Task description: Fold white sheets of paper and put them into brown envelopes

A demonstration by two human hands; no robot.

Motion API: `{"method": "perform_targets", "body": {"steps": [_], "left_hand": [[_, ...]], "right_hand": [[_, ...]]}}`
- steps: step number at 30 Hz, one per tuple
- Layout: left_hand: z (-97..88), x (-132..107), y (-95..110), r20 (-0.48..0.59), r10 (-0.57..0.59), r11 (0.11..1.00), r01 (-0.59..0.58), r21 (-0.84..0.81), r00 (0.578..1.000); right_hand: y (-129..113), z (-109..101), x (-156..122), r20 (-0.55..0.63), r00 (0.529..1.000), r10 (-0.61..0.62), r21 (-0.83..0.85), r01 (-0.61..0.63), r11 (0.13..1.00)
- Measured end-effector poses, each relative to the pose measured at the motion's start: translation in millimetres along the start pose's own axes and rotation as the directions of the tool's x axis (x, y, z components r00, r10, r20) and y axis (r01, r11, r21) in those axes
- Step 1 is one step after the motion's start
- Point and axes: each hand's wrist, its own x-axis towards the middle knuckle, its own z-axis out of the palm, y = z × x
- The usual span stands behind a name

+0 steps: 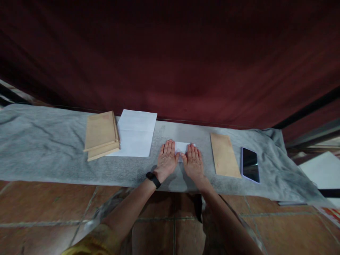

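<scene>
A small folded piece of white paper (182, 146) lies on the grey cloth before me, partly covered by both hands. My left hand (167, 159) rests flat on its left side, fingers stretched forward. On the right side my right hand (193, 163) lies flat too, and the two thumbs almost meet over the paper. Neither hand grips anything. Left of them lie larger white sheets (136, 132) with a crease across. A single brown envelope (225, 156) lies to the right of my right hand.
A stack of brown envelopes (101, 131) overlaps the left edge of the white sheets. Far right lies a phone (250, 164) with a dark screen. The grey cloth (53, 148) covers a long narrow surface, wrinkled at both ends. Behind it hangs a dark red curtain (170, 71).
</scene>
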Motion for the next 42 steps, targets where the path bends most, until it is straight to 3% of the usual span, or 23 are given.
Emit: {"method": "perform_targets", "body": {"steps": [14,21,26,31,39,42], "left_hand": [[-6.8,-3.4,-3.6,-0.009,-0.069,0.997,0.070,0.042,0.998],[-7.8,-3.2,-3.1,-0.067,-0.071,0.997,0.072,0.011,0.995],[-12.8,-3.6,7.5,-0.103,0.088,0.996,-0.090,-0.019,0.991],[-8.8,-3.6,22.4,-0.035,0.228,0.972,-0.229,-0.051,0.973],[-4.0,2.6,31.5,0.027,0.121,0.991,-0.119,-0.055,0.992],[-4.3,3.7,31.4,0.032,0.128,0.990,-0.126,-0.058,0.991]], "right_hand": [[18.7,-4.3,-8.4,-0.025,0.998,0.062,-0.026,-0.062,0.998],[23.1,-6.6,-12.6,-0.048,0.998,0.047,-0.069,-0.050,0.996],[21.7,-7.4,-13.4,-0.057,0.997,0.048,-0.071,-0.052,0.996],[20.8,-8.9,-13.4,-0.008,0.998,0.069,-0.077,-0.070,0.995],[18.6,-22.1,-1.3,0.073,0.990,0.117,-0.040,-0.114,0.993],[12.0,-23.5,7.5,0.121,0.989,0.081,0.009,-0.082,0.997]]}}
